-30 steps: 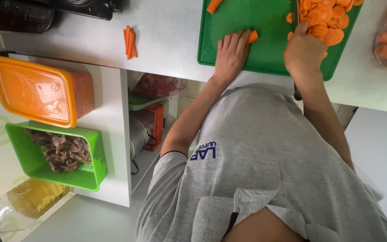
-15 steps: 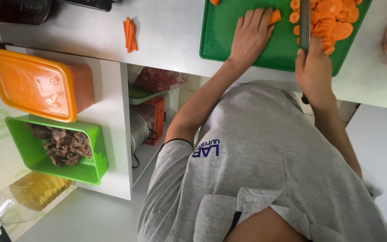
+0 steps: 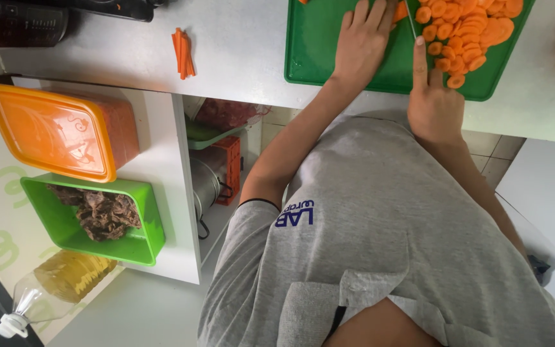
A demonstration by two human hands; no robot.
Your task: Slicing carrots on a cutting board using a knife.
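The left hand [image 3: 362, 40] lies palm down, fingers stretched forward and close together, the forearm running back at a slant to a bent elbow. The right hand [image 3: 433, 103] is curled in a grip, its index finger [image 3: 420, 61] extended straight ahead (the other fingers are tucked under and hidden). Both wrists sit fairly straight, the two hands near each other.
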